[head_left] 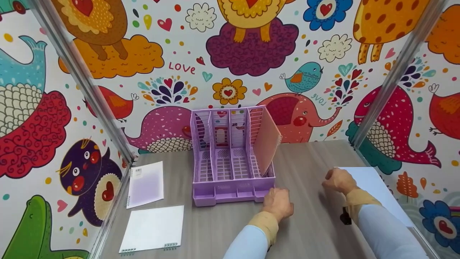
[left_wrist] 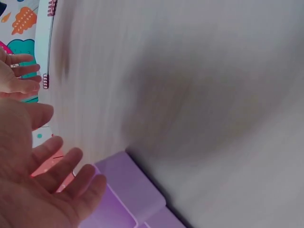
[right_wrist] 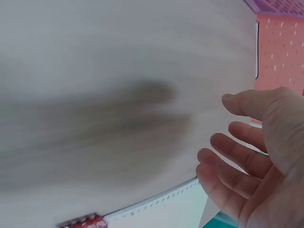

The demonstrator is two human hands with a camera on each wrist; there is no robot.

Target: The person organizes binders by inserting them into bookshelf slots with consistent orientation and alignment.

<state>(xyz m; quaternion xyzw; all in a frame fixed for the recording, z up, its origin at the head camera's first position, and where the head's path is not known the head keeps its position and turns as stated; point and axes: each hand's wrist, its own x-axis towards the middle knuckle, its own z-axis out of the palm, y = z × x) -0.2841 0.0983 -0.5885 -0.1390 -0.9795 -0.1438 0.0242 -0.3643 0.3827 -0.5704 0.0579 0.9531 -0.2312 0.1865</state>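
A purple desk file organizer (head_left: 233,185) with several upright slots stands on the table, and a pink notebook (head_left: 267,142) leans in its rightmost slot. My left hand (head_left: 278,203) is beside the organizer's front right corner; in the left wrist view its fingers (left_wrist: 61,168) are loosely bent and hold nothing. Farther right, my right hand (head_left: 341,181) hovers by the left edge of a pale spiral notebook (head_left: 375,185). The right wrist view shows that hand (right_wrist: 251,161) with relaxed, spread fingers and nothing in them. The notebook's red rings (right_wrist: 88,221) show there; my forearm partly covers it in the head view.
At the left of the table lie a notebook with a purple-shaded cover (head_left: 146,185) and a white spiral notebook (head_left: 152,228). Patterned walls (head_left: 201,90) with metal posts (head_left: 399,68) enclose the table (head_left: 305,158) at the back and both sides.
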